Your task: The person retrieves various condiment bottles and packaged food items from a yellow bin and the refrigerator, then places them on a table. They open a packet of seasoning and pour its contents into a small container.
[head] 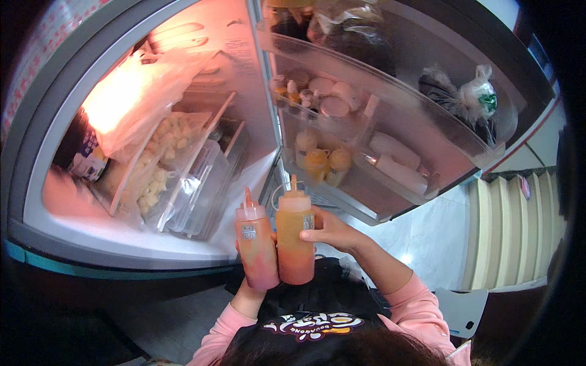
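Two squeeze bottles are held upright side by side before the open refrigerator. My left hand (251, 293), mostly hidden behind its load, grips the left squeeze bottle (256, 247), which has a pointed nozzle and orange-pink contents. In my right hand (333, 232) is the right squeeze bottle (295, 242), yellow above and reddish below, with a loop strap at its nozzle. Each bottle bears a small label. They touch or nearly touch each other.
Left, the lit refrigerator compartment (201, 249) holds bagged pale chunks (167, 137) and a clear plastic container (201, 192). The open door's shelf (393, 91) carries jars and tied bags. Yellow-capped bottles (317, 160) stand lower in the door. A ribbed cream panel (508, 228) is at right.
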Available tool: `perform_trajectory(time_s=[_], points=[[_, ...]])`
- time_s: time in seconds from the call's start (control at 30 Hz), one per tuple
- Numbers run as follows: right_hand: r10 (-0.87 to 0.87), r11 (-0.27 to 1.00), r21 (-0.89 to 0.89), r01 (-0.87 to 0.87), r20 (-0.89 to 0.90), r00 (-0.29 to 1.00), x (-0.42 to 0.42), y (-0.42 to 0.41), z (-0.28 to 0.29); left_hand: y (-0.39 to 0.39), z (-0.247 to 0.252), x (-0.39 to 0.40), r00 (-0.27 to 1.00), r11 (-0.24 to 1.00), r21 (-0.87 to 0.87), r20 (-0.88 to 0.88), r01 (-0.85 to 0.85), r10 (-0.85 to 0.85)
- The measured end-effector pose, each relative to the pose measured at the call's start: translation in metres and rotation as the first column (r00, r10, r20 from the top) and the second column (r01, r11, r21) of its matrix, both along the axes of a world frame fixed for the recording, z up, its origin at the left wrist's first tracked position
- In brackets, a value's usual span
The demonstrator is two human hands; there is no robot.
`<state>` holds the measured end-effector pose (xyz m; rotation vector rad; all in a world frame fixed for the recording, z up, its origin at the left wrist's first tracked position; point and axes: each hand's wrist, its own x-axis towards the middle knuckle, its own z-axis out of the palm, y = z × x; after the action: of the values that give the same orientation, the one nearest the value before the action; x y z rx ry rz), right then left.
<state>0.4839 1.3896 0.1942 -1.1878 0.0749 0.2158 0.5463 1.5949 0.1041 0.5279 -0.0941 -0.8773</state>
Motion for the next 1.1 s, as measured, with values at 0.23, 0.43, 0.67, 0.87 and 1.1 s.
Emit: perform_trajectory(time_s=[0.23, 0.43, 0.67, 0.87, 1.1], points=[[-0.219, 0.642, -0.695, 0.324, 0.239, 0.946, -0.057, -0.037, 0.016, -0.016, 0.035, -0.005, 0.963, 0.966, -0.052, -0.08, 0.252, -0.256], [-0.321, 0.143, -0.727, 0.672, 0.608, 0.726, -0.067, -0.078, -0.042, 0.008, -0.019, 0.0, 0.981, 0.979, -0.078, 0.059, 0.187, -0.183], [-0.607, 0.137, -0.853, 0.504, 0.33, 0.723, -0.019, -0.12, -0.132, 0.001, -0.009, -0.006, 0.989, 0.981, 0.193, 0.132, 0.034, -0.06], [-0.564, 0.383, -0.768, 0.513, 0.245, 0.788, 0.0, -0.123, -0.16, -0.002, -0.004, -0.004, 0.988, 0.993, 0.108, -0.14, -0.048, 0.063], [-0.523, 0.091, -0.793, 0.603, 0.477, 0.706, -0.055, -0.114, -0.135, 0.004, 0.038, 0.016, 0.932, 0.924, 0.248, 0.291, -0.291, 0.216]])
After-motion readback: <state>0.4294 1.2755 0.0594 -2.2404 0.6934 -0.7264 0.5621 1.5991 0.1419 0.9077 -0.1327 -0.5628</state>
